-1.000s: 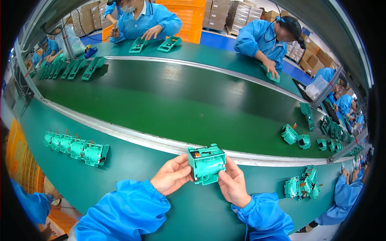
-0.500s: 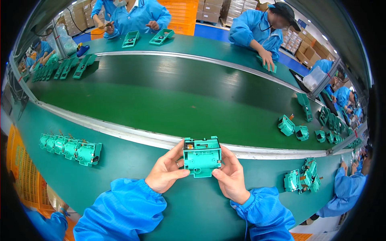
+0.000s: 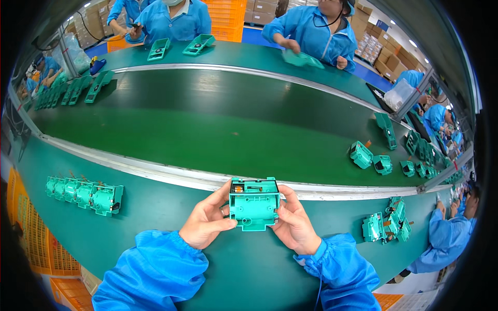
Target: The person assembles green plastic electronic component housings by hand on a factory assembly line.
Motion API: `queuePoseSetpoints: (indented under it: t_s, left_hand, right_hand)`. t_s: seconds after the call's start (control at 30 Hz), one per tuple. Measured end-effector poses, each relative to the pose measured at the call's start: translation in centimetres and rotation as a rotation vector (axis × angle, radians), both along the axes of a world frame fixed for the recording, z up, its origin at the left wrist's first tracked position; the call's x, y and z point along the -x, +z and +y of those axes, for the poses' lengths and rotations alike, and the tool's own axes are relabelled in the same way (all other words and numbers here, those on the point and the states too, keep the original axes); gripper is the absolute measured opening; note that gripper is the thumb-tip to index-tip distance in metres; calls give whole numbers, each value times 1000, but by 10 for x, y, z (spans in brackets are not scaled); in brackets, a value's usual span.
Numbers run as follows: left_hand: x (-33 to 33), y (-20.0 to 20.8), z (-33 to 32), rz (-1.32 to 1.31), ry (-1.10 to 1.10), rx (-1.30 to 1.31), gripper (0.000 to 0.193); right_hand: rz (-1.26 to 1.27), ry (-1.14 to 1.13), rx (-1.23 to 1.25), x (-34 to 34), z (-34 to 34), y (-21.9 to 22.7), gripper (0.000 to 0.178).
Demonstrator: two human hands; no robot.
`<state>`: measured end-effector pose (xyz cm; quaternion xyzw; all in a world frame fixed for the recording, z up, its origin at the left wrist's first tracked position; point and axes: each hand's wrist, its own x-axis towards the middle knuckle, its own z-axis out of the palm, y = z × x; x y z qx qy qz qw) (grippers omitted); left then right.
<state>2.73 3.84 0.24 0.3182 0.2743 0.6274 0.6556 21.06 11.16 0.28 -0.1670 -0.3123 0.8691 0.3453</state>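
A green plastic housing (image 3: 254,207) with a curved middle and black and copper-coloured parts along its far edge is held up over the near worktop. My left hand (image 3: 207,215) grips its left side, thumb at the lower corner and fingers behind. Round its right side closes my right hand (image 3: 294,220), the thumb against the lower right edge. What the fingertips touch behind the housing is hidden. To the left stands a row of similar green housings (image 3: 106,199). On the right lies a small cluster of them (image 3: 373,228).
Beyond a metal rail (image 3: 155,170) runs a green conveyor belt (image 3: 207,124), with green housings (image 3: 361,154) on its right and long green covers (image 3: 98,87) at its far left. Co-workers in blue stand across it; one holds a green cover (image 3: 302,58). Orange crates (image 3: 65,254) stand at lower left.
The housing and both hands have shifted slightly left in view, and my right thumb has moved up its edge. Across the belt, a co-worker has straightened and lifted a green cover.
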Motion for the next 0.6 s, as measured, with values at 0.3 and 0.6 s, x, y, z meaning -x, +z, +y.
queuePoseSetpoints:
  t_s: [0.3, 0.6]
  left_hand:
    - [1, -1, -2, -56, -62, 1, 76]
    - [3, -6, 1, -34, 30, -68, 80]
  right_hand:
    - [34, 35, 45, -2, 2, -4, 34]
    - [168, 164, -148, 0, 6, -9, 58]
